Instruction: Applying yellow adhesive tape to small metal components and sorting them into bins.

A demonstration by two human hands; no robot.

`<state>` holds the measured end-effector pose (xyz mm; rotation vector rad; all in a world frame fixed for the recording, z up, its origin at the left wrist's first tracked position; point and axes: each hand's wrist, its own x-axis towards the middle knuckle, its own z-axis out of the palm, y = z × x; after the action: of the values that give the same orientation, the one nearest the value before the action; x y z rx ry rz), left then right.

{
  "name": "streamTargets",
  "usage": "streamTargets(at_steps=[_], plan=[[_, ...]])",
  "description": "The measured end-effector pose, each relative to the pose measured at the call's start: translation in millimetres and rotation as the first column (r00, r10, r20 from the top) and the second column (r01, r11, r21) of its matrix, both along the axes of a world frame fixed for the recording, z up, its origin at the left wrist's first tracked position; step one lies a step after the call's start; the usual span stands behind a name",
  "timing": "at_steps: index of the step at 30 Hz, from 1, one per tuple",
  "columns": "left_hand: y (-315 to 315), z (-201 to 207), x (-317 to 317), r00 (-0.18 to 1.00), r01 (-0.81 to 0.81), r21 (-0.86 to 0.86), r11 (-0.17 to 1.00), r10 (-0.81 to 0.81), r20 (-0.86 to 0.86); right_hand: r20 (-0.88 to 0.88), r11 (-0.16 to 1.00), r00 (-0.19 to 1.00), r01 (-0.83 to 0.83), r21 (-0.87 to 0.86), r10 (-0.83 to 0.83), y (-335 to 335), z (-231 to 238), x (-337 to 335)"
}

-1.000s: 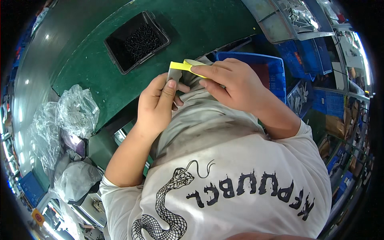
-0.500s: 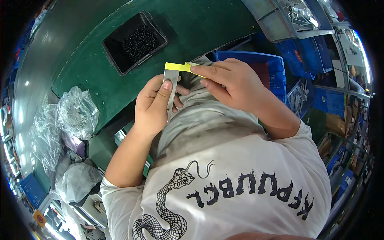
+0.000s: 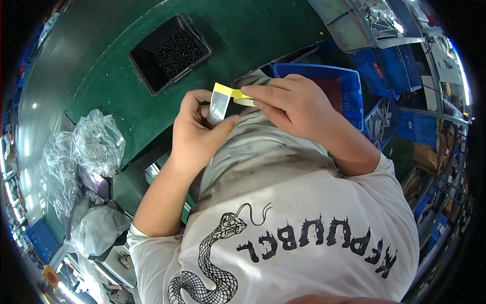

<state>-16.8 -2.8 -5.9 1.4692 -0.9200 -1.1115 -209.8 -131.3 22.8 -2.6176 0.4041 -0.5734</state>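
Note:
My left hand [image 3: 195, 126] grips a flat silver-grey metal piece [image 3: 218, 108], thumb on one side and fingers on the other. Yellow tape [image 3: 223, 90] covers the top end of the piece and runs across to a small tape roll [image 3: 244, 100]. That roll is pinched between the thumb and fingers of my right hand [image 3: 296, 104], which hides part of it. Both hands are held above my lap, by the front edge of the green table [image 3: 109, 91].
On the table lies a black bin [image 3: 144, 63] of small dark screw-like parts. Clear plastic bags [image 3: 98, 142] lie at the left. Beyond my right hand is a blue crate [image 3: 352, 91]. A grey bin [image 3: 349, 30] with metal parts stands far right.
My left hand has turned the metal piece so its broad face shows, shifting its thumb lower and to the right. The tape between the piece and the roll is now shorter and twisted.

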Motion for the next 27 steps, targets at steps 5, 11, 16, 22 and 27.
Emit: streamTargets(at_steps=[5, 11, 16, 22, 27], plan=[[-1, 3, 2, 0.948, -0.042, -0.150, 0.988, 0.087, 0.307, -0.004, 0.997, 0.999, -0.037, -0.060, 0.037, 2, 0, 0], [-3, -4, 4, 0.788, 0.085, -0.282, 0.956, 0.109, 0.606, 0.008, 0.990, 0.997, -0.078, -0.117, 0.080, 4, 5, 1], [-1, -2, 3, 0.751, 0.122, -0.176, 0.977, 0.026, 0.660, 0.005, 0.987, 0.997, -0.080, -0.141, 0.082, 5, 5, 2], [-3, -2, 12, 0.989, 0.042, -0.149, 0.988, -0.062, -0.135, 0.062, 0.988, 0.996, -0.052, -0.145, 0.062, 3, 5, 2], [-2, -3, 16, 0.930, 0.073, -0.158, 0.985, -0.124, -0.345, -0.006, 0.984, 0.999, -0.044, -0.170, 0.043, 1, 7, 0]])
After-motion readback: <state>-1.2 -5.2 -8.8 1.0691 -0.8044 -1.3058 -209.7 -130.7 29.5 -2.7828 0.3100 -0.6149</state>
